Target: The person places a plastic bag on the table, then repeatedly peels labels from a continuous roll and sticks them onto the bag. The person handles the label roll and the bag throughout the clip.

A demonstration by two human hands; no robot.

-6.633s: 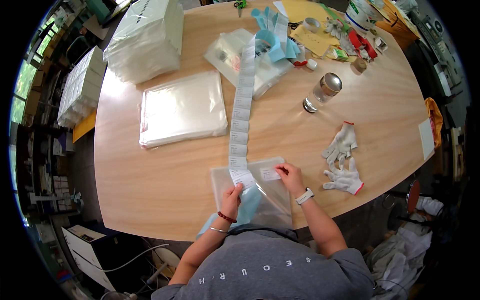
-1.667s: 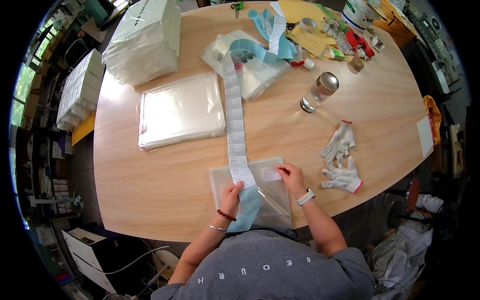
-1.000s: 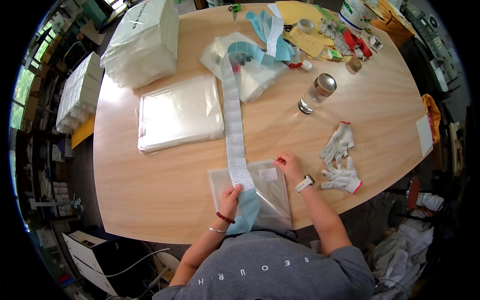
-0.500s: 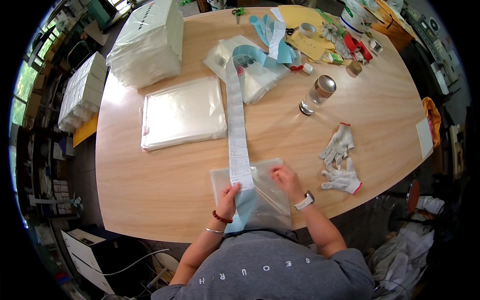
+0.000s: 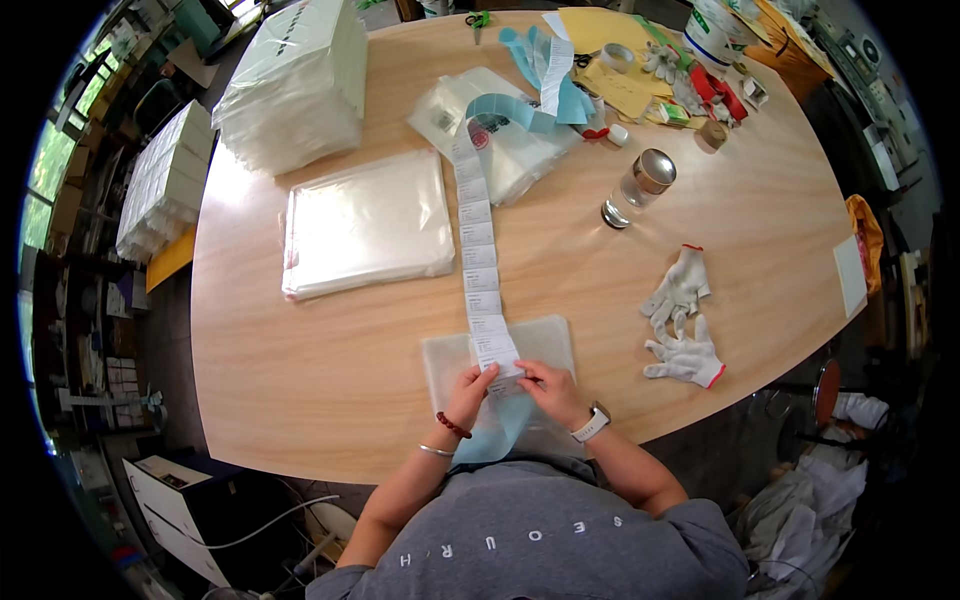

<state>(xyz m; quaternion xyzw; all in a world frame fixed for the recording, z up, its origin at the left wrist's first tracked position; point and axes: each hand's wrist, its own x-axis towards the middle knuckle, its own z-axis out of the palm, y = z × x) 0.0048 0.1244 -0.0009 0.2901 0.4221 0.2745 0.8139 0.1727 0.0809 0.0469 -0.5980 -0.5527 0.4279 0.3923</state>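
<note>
A long strip of white labels (image 5: 478, 250) on blue backing runs from the far packets down to the table's near edge. Its near end lies over a clear plastic bag (image 5: 545, 345) flat on the wooden table (image 5: 330, 350). My left hand (image 5: 470, 390) pinches the strip's near end from the left. My right hand (image 5: 553, 388), with a watch on its wrist, holds the same end from the right, fingers on a label. The peeled blue backing (image 5: 495, 435) hangs off the table edge below my hands.
A stack of clear bags (image 5: 365, 220) lies left of the strip; wrapped white bundles (image 5: 295, 85) sit far left. A metal-capped glass jar (image 5: 640, 185) and a pair of white work gloves (image 5: 685, 330) are to the right. Tape, scissors and papers clutter the far edge.
My right hand has moved from the bag's right part leftward onto the strip's near end, beside my left hand. The strip has shifted slightly.
</note>
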